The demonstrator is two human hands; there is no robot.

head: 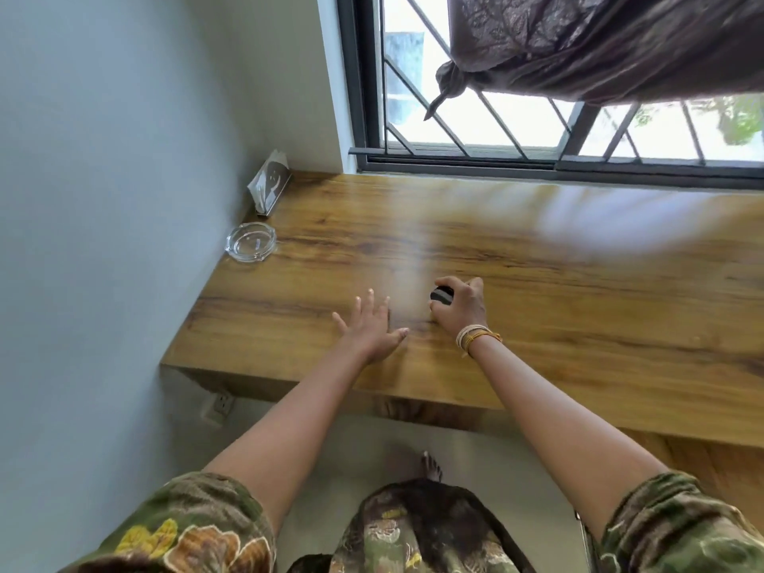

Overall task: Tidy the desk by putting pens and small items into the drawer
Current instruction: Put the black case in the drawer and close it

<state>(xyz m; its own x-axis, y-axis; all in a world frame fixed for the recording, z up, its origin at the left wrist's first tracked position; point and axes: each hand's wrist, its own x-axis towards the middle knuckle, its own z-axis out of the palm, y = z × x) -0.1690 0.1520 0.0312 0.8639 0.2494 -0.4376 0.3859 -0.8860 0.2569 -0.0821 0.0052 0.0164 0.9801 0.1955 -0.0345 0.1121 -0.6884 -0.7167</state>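
My right hand rests on the wooden desk near its middle, fingers curled around a small dark object with a pale stripe; most of that object is hidden by my fingers. My left hand lies flat on the desk just to the left, fingers spread, holding nothing. Several bracelets circle my right wrist. No drawer and no pens show in this view.
A clear glass ashtray sits at the desk's far left beside the wall. Behind it stands a napkin holder. A barred window with a knotted brown curtain runs along the back edge. A wall socket sits under the desk.
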